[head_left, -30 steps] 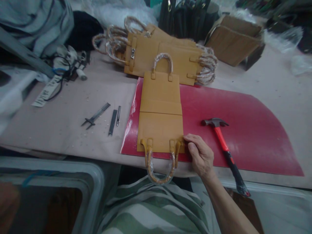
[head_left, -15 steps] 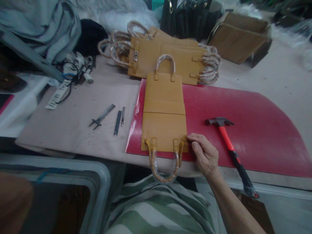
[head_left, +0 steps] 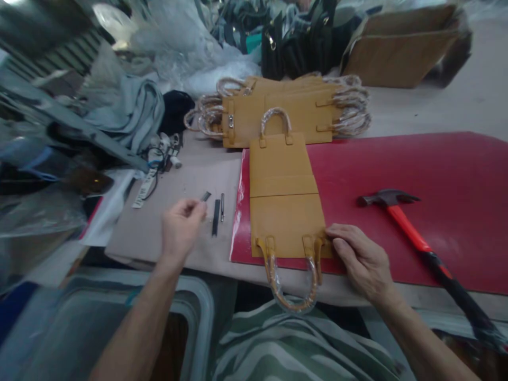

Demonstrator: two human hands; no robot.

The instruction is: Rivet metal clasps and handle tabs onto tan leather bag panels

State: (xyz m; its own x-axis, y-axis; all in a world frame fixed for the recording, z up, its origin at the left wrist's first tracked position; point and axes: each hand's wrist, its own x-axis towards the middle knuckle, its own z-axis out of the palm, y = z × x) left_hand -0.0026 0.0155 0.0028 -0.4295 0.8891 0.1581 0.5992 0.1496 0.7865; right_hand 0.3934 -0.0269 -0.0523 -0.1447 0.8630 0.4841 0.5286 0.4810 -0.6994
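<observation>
A tan leather bag panel (head_left: pixel 283 182) lies flat, with a plastic-wrapped handle at its far end and another (head_left: pixel 296 307) hanging over the table's near edge. At the panel's lower right corner, my right hand (head_left: pixel 363 259) pinches its edge beside a small strap. My left hand (head_left: pixel 180 227) is closed over a small metal caliper (head_left: pixel 206 196) on the table; only the caliper's far tip shows past the fingers. Just right of that hand lie a dark flat metal strip (head_left: pixel 215 217) and a slim metal punch (head_left: pixel 223 207).
The bag panel rests on a red mat (head_left: pixel 397 159). A claw hammer (head_left: pixel 408 227) with a red and black handle lies to the right. Behind are stacked tan bag panels (head_left: pixel 286 114), a cardboard box (head_left: pixel 400 53) and black bags (head_left: pixel 297 45). A grey bin (head_left: pixel 202 296) stands below left.
My left hand has come up from the lower left and closed over the caliper. My right hand stays at the panel's corner. The view has shifted left and upward.
</observation>
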